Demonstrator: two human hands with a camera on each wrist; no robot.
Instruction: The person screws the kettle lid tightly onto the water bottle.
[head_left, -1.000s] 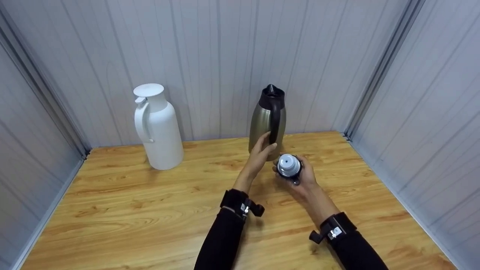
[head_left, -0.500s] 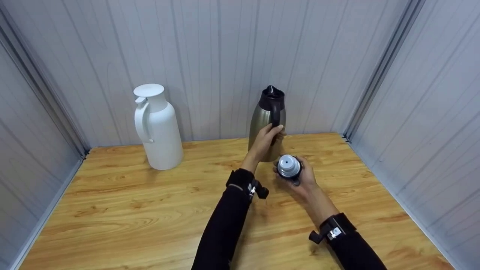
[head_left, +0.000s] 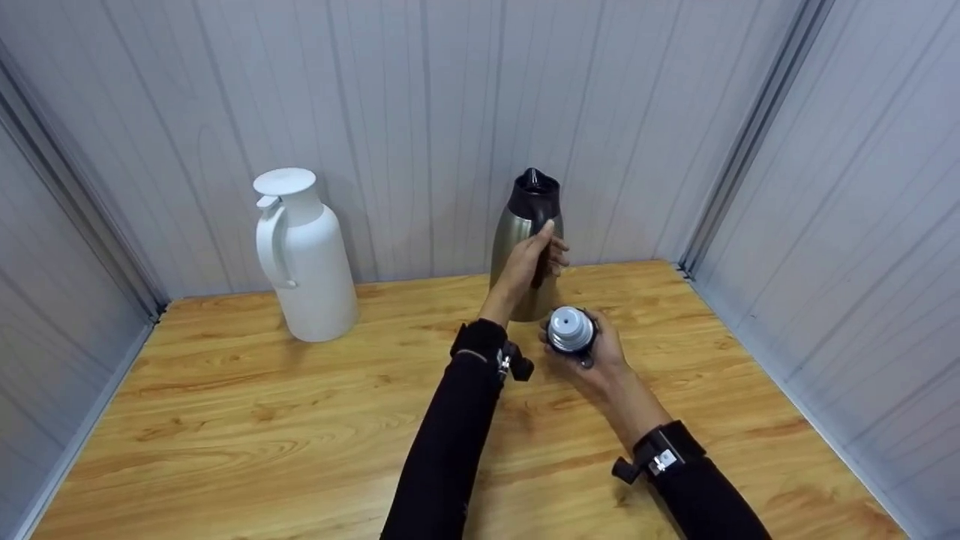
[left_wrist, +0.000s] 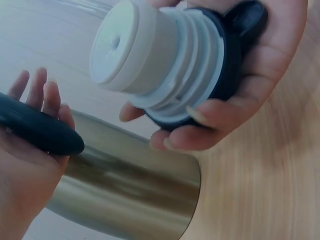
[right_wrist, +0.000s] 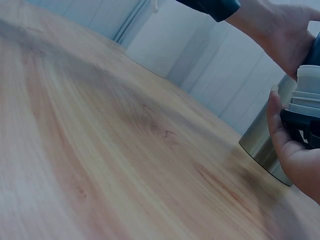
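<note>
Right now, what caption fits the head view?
Left hand grips the steel jug by its handle; right hand holds its stopper, white jug aside.

Wooden table [head_left: 225,420], pale grey ribbed panel walls [head_left: 420,112] on three sides, even light

White jug [head_left: 304,255] with flat lid and side handle, upright at back left of wooden table [head_left: 247,420], near the rear wall and well apart from everything else. Light orange-brown tabletop with darker grain streaks. Pale grey ribbed wall panels [head_left: 420,112] closing in the back and both sides.
</note>
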